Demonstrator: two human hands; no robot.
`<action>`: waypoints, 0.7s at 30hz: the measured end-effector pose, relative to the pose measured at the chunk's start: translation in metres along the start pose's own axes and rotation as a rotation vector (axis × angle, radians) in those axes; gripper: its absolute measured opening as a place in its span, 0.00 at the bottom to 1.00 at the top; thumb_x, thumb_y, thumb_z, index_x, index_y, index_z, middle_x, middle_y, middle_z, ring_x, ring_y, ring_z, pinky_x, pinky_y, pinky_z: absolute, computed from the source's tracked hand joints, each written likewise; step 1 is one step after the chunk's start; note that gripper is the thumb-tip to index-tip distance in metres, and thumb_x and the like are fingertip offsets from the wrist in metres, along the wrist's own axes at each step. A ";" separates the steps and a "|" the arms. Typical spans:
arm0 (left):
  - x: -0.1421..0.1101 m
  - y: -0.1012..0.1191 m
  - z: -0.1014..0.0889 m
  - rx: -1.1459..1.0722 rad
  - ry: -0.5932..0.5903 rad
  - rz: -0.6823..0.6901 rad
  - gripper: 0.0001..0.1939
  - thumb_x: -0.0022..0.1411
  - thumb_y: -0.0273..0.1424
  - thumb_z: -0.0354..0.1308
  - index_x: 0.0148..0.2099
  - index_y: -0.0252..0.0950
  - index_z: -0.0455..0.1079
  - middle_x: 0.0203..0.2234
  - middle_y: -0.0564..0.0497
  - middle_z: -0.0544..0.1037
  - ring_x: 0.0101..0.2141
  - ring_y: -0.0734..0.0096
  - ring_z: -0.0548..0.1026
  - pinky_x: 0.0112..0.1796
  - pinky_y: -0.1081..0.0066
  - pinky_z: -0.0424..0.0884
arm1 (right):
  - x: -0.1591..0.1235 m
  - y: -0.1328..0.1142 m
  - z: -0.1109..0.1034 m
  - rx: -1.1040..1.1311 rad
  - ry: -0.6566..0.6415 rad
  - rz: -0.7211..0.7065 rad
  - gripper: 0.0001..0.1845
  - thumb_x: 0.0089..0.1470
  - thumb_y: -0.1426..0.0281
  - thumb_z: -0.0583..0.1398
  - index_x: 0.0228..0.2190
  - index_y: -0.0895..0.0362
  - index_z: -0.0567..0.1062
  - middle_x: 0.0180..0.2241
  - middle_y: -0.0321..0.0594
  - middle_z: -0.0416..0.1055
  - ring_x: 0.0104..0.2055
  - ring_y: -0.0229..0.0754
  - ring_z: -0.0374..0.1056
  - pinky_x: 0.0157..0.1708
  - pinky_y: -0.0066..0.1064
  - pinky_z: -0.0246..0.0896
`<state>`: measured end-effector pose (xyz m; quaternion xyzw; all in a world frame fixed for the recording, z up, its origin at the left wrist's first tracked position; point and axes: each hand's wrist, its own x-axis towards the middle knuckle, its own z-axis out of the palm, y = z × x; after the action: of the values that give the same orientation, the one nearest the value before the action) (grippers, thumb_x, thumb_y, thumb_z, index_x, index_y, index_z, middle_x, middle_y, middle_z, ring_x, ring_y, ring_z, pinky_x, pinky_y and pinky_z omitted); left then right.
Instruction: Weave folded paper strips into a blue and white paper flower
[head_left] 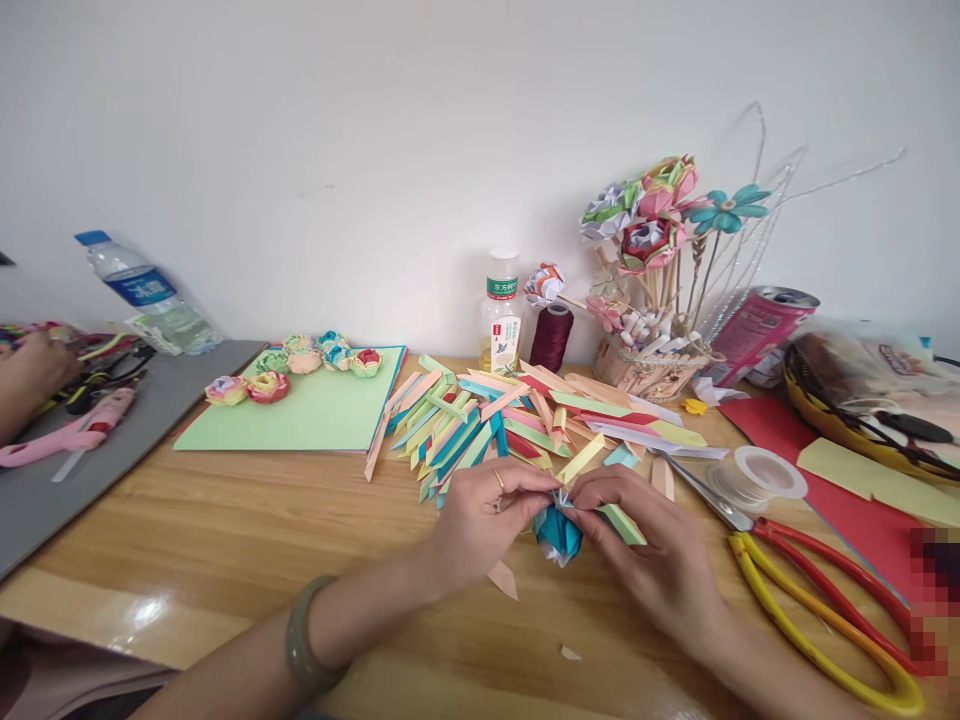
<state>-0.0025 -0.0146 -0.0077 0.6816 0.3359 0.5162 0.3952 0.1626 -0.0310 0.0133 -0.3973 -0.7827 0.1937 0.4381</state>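
Blue-and-white paper piece [558, 537]: folded, one item, between the two hands just above the wooden table [270, 530]; I take it as my clock's centre.
Left hand [480, 515]: at 9 o'clock, thumb and forefinger pinching the piece's pale upper tip; one ring.
Right hand [652, 535]: at 3 o'clock, fingertips closed on the same tip; a pale green strip [624, 525] juts out beside them, and I cannot tell whether it is held.
Paper strips [457, 440]: assorted colours, heaped from 10 to 1 o'clock.
Small paper flowers [268, 387]: grouped at 10 o'clock, on a green sheet [292, 428].
Scissors [832, 590]: red-and-yellow handles, 3 o'clock; I see the blades parted from view by nothing but blur near the tip.
Clear-thread spool [757, 475]: between 2 and 3 o'clock.
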 end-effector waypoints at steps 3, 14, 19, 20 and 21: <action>-0.001 -0.003 -0.001 0.003 0.000 -0.047 0.06 0.52 0.28 0.57 0.35 0.33 0.71 0.32 0.44 0.77 0.34 0.67 0.74 0.34 0.70 0.72 | 0.000 0.003 0.000 0.026 0.001 0.082 0.04 0.52 0.73 0.56 0.26 0.54 0.66 0.26 0.37 0.67 0.29 0.39 0.65 0.29 0.29 0.61; 0.010 -0.002 -0.003 -0.146 -0.113 -0.300 0.08 0.47 0.30 0.61 0.27 0.32 0.65 0.25 0.51 0.71 0.30 0.73 0.70 0.33 0.72 0.67 | 0.005 0.013 0.005 0.292 -0.135 0.310 0.07 0.53 0.65 0.55 0.27 0.55 0.65 0.28 0.36 0.64 0.31 0.38 0.62 0.30 0.27 0.60; 0.014 -0.004 -0.010 -0.251 -0.239 -0.457 0.12 0.45 0.34 0.62 0.28 0.32 0.65 0.24 0.53 0.70 0.26 0.77 0.68 0.30 0.74 0.65 | 0.008 0.015 0.002 0.435 -0.248 0.452 0.10 0.50 0.62 0.57 0.28 0.56 0.66 0.25 0.35 0.64 0.28 0.37 0.61 0.26 0.26 0.58; 0.015 -0.005 -0.011 -0.261 -0.260 -0.473 0.12 0.45 0.34 0.62 0.28 0.31 0.65 0.24 0.53 0.70 0.26 0.77 0.67 0.30 0.74 0.65 | 0.009 0.015 0.002 0.463 -0.288 0.466 0.11 0.50 0.61 0.57 0.28 0.57 0.67 0.25 0.35 0.64 0.28 0.37 0.61 0.26 0.27 0.58; 0.015 -0.006 -0.012 -0.273 -0.278 -0.491 0.12 0.44 0.34 0.63 0.28 0.31 0.66 0.24 0.53 0.70 0.26 0.78 0.67 0.29 0.75 0.64 | 0.010 0.016 0.001 0.484 -0.326 0.478 0.11 0.50 0.61 0.57 0.27 0.57 0.67 0.25 0.35 0.65 0.28 0.36 0.61 0.27 0.27 0.58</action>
<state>-0.0105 0.0038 -0.0048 0.5846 0.3609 0.3475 0.6381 0.1657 -0.0138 0.0076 -0.4177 -0.6588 0.5307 0.3315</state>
